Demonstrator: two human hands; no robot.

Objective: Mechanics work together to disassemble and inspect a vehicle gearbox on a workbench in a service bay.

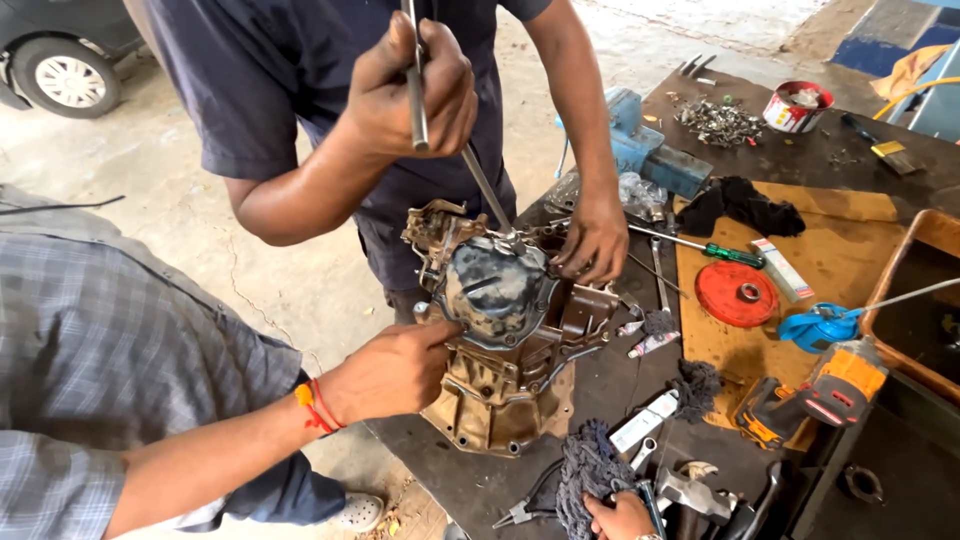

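Housing (500, 330), one; left hand (395, 370) touching.

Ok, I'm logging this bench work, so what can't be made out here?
Right hand: head view, cut off by the bottom edge, grip unclear.
Left hand: head view, fingertips tucked against the metal housing, hold unclear.
Co-worker's rod: head view, top cut by the upper edge.
Scrap pile: head view, too small.

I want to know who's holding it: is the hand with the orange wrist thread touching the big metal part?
Touching. The head view shows the left hand pressed against the metal housing with no gap.
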